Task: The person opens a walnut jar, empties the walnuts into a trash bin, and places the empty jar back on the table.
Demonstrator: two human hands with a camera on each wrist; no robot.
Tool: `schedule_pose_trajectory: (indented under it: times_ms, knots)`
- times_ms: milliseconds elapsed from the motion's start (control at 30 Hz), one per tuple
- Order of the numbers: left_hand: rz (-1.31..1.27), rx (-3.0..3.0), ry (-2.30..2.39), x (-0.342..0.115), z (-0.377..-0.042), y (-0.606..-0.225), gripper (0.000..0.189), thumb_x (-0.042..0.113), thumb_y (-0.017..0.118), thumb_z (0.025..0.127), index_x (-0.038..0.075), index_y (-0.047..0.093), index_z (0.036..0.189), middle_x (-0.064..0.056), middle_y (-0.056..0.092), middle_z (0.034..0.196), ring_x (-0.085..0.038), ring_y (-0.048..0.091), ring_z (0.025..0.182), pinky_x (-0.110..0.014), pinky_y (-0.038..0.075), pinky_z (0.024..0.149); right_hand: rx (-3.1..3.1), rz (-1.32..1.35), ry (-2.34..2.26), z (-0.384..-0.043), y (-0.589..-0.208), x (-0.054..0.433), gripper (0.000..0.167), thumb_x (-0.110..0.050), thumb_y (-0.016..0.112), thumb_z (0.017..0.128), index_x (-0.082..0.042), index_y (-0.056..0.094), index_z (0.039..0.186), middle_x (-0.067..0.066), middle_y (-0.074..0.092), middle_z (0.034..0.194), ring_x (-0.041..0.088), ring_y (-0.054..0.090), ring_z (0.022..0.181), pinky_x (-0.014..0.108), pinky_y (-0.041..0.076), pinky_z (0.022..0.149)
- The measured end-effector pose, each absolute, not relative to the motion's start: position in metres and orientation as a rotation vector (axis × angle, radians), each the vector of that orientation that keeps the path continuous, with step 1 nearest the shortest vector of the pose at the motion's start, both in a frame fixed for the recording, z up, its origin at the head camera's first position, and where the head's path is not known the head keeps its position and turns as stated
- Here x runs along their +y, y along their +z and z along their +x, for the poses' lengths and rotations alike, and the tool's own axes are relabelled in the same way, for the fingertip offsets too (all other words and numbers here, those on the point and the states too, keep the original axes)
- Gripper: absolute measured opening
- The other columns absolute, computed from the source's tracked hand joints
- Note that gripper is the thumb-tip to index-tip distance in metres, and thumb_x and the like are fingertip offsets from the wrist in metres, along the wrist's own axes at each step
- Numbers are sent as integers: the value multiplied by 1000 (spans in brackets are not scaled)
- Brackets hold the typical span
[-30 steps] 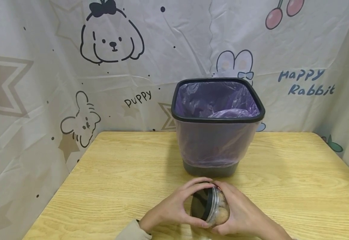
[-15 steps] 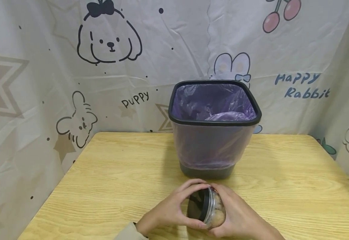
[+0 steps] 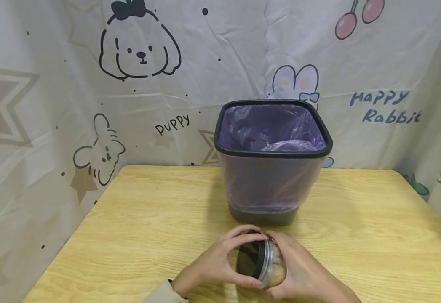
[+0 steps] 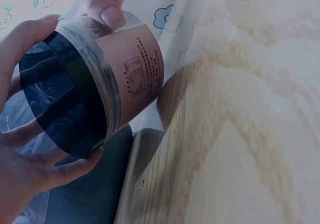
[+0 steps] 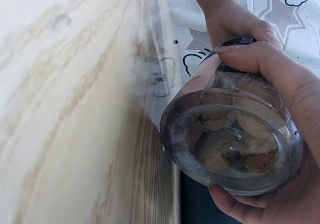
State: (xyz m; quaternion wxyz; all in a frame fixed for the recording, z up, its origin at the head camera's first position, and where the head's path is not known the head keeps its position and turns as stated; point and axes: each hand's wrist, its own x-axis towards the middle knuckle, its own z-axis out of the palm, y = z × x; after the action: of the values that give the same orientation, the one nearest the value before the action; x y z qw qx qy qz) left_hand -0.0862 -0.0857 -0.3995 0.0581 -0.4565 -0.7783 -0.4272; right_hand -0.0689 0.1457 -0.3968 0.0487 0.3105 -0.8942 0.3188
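A clear plastic jar (image 3: 276, 269) with a black-rimmed lid (image 3: 251, 257) is tipped on its side between both hands, above the near part of the table. My left hand (image 3: 220, 261) grips the lid, thumb and fingers curled around its rim. My right hand (image 3: 300, 269) holds the jar's body. A pink label (image 4: 132, 67) with small print wraps the jar in the left wrist view. Through the bottom, the right wrist view shows several round brown pieces (image 5: 220, 146) inside; their kind is unclear. The lid appears seated on the jar.
Just beyond the hands stands a grey trash bin (image 3: 269, 181) with a black rim and a purple liner bag (image 3: 292, 146). It rests on the wood-grain table (image 3: 148, 219). A printed cloth (image 3: 212, 54) hangs behind and at both sides.
The view shifts slightly with the head. Both hands keep their grip on the jar and lid, with little other visible change.
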Motion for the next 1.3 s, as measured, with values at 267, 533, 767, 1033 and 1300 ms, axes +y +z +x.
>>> schedule_pose_trajectory:
  times_ms: [267,533,767,1033,1300]
  knots:
    - [-1360,-2326,-1282,-84,-86,-401,80,30,89,68,19,52,138,-2,46,139,-16,47,126,-35,46,99,-2710,972,978,-69,-395,145,101,-45,91,50,-15,45,135,-8,52,124,9,54,105,33,52,83]
    - [-1345,-2315,-1245,-84,-85,-400,77,33,87,70,20,53,138,-2,47,139,-16,48,125,-34,46,98,-2763,960,1029,-67,-394,146,101,-48,89,56,-10,42,137,0,53,126,15,56,106,36,53,82]
    - [-1219,-2405,-1416,-82,-80,-398,74,31,85,73,23,52,138,1,49,136,-14,52,120,-25,53,83,-2756,940,1037,-67,-395,145,102,-45,90,52,-15,43,138,-8,51,127,9,53,107,34,52,82]
    - [-988,-2518,-1379,-77,-75,-393,63,44,77,79,23,54,135,6,60,125,-10,59,106,-25,53,83,-2711,987,1005,-68,-396,145,97,-46,89,54,-15,44,135,-8,52,121,9,54,101,32,52,79]
    - [-1157,-2508,-1350,-81,-75,-394,78,40,82,75,26,45,142,7,46,137,-11,48,123,-33,45,99,-2728,995,1034,-68,-396,146,102,-44,91,55,-20,40,140,-11,49,128,9,52,107,32,52,83]
